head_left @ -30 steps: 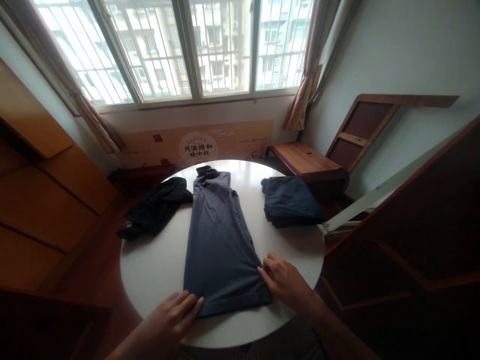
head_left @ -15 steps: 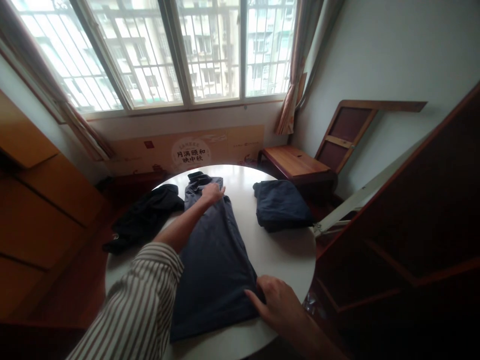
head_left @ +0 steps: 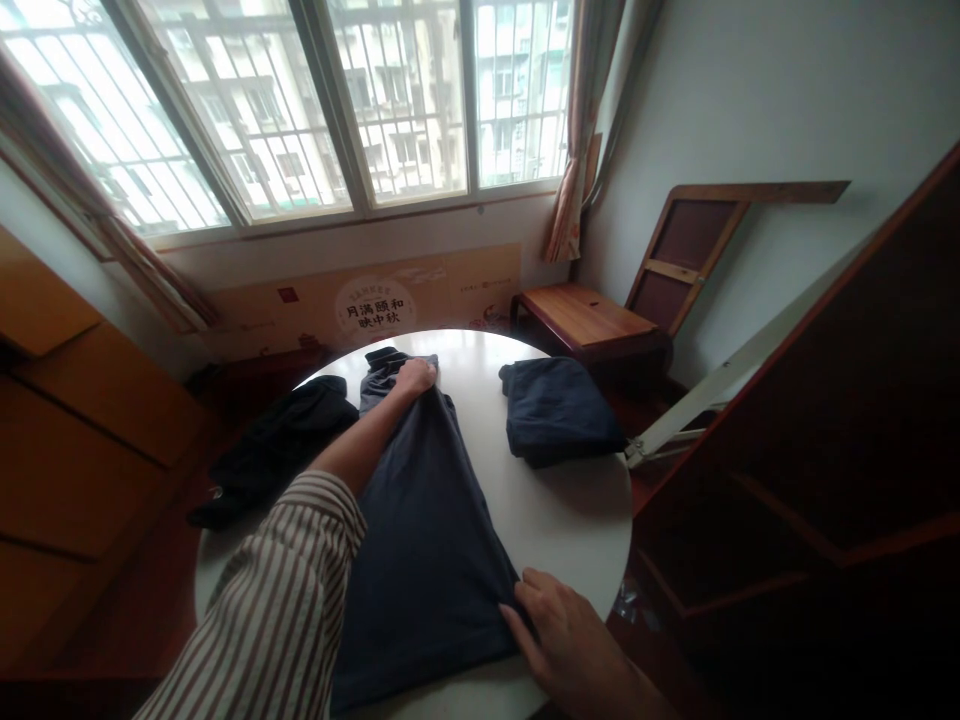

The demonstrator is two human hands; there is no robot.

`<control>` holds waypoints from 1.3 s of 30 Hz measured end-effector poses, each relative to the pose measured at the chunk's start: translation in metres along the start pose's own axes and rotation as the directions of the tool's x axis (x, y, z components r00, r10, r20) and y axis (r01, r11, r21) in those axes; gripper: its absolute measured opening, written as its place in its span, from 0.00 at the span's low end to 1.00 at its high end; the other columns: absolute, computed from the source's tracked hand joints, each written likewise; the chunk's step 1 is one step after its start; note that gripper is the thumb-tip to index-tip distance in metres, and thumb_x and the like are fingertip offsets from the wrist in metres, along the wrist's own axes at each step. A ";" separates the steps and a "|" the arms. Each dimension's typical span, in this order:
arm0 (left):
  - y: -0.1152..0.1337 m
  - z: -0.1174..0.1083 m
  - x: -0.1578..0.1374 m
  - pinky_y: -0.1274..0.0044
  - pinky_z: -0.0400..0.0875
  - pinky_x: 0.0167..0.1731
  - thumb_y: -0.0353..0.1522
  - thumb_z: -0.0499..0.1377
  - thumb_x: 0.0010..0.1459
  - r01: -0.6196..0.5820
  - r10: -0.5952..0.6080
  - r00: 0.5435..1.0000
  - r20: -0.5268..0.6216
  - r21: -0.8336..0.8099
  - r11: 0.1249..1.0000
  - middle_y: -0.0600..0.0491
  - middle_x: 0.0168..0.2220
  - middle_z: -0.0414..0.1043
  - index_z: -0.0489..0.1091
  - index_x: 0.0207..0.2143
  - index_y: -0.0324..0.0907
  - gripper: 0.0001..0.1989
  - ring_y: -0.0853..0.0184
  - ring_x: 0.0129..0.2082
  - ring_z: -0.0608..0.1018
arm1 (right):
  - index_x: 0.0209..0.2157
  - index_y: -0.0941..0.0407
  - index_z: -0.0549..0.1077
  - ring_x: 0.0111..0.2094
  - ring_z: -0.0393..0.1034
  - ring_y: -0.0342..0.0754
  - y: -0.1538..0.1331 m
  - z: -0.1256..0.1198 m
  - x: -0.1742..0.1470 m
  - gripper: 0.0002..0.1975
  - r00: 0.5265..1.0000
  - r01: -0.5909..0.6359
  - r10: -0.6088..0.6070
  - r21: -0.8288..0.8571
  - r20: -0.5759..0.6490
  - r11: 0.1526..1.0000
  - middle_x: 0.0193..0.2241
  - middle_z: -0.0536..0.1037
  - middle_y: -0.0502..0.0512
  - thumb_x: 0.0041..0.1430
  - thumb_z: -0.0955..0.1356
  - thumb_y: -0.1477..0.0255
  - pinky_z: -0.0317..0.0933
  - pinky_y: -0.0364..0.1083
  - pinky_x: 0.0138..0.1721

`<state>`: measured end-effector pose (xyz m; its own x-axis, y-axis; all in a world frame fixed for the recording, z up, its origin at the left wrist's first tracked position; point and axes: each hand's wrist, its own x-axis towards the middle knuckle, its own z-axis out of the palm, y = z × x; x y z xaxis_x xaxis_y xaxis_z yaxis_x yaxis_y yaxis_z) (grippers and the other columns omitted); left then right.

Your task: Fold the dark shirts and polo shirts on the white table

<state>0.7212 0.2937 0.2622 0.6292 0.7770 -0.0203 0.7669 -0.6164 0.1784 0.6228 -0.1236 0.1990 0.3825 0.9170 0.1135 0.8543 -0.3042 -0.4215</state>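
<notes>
A long dark blue-grey garment [head_left: 427,540] lies stretched over the white round table, narrow at its far end and wider toward me. Its exact kind I cannot tell. At the far end my left hand [head_left: 416,377] is closed on the cloth by the right edge, arm reaching across the garment. My right hand [head_left: 559,625] grips the near right corner, thumb on top and fingers along the side edge. Left of the garment is a crumpled black piece of clothing [head_left: 277,440], partly hidden by my left forearm. A folded navy garment [head_left: 559,410] sits to the right.
The round table [head_left: 577,530] has a curved edge close on both sides. Beyond it stands a low wooden bench [head_left: 592,315]. A dark wooden panel [head_left: 795,480] leans in from the right, with orange cabinets [head_left: 82,430] on the left.
My left hand now grasps the far cloth more tightly, and its right edge is drawn straighter toward my right hand. The view has shifted slightly.
</notes>
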 end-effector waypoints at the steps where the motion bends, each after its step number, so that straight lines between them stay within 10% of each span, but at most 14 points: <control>1: 0.000 0.000 0.001 0.70 0.69 0.47 0.41 0.48 0.65 -0.005 0.005 1.000 -0.008 -0.005 1.000 0.37 0.53 0.72 0.74 0.48 0.37 0.22 0.51 0.52 0.75 | 0.28 0.55 0.67 0.30 0.71 0.48 0.001 0.002 -0.001 0.10 1.000 0.009 -0.009 -0.005 -0.020 1.000 0.30 0.73 0.54 0.65 0.63 0.72 0.60 0.45 0.34; 14: -0.002 0.022 -0.002 0.74 0.63 0.54 0.43 0.51 0.64 -0.172 0.167 0.980 -0.105 -0.038 0.984 0.41 0.53 0.72 0.70 0.49 0.39 0.20 0.58 0.56 0.72 | 0.32 0.56 0.71 0.32 0.71 0.53 -0.009 -0.014 0.016 0.11 0.994 -0.061 0.047 -0.135 -0.100 0.989 0.31 0.74 0.59 0.66 0.63 0.65 0.64 0.50 0.34; 21: 0.002 0.015 0.042 0.63 0.69 0.48 0.46 0.60 0.54 0.039 -0.039 0.999 0.020 0.002 0.999 0.31 0.54 0.70 0.69 0.53 0.36 0.30 0.44 0.54 0.73 | 0.64 0.53 0.60 0.66 0.47 0.65 -0.026 -0.029 0.083 0.31 0.866 0.466 -0.475 0.091 0.157 0.880 0.66 0.58 0.62 0.65 0.62 0.52 0.41 0.66 0.64; 28: 0.000 0.024 0.069 0.71 0.69 0.49 0.41 0.58 0.58 -0.028 0.026 0.993 0.117 0.014 1.000 0.39 0.52 0.74 0.73 0.49 0.39 0.20 0.54 0.52 0.76 | 0.68 0.44 0.52 0.70 0.28 0.65 -0.009 -0.019 0.083 0.35 0.833 0.371 -0.442 0.256 0.334 0.893 0.71 0.42 0.55 0.64 0.59 0.47 0.25 0.68 0.65; 39: 0.001 0.038 0.061 0.71 0.62 0.56 0.42 0.40 0.69 -0.155 0.156 0.987 0.049 -0.012 0.988 0.39 0.56 0.70 0.71 0.51 0.37 0.26 0.57 0.58 0.70 | 0.67 0.44 0.53 0.69 0.32 0.67 -0.012 -0.027 0.082 0.35 0.833 0.369 -0.441 0.259 0.334 0.893 0.70 0.44 0.57 0.63 0.60 0.47 0.28 0.70 0.64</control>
<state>0.7654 0.3360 0.2238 0.7464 0.6642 -0.0407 0.6583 -0.7280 0.1913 0.6530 -0.0521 0.2378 -0.1762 0.9841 -0.0200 0.8126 0.1340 -0.5672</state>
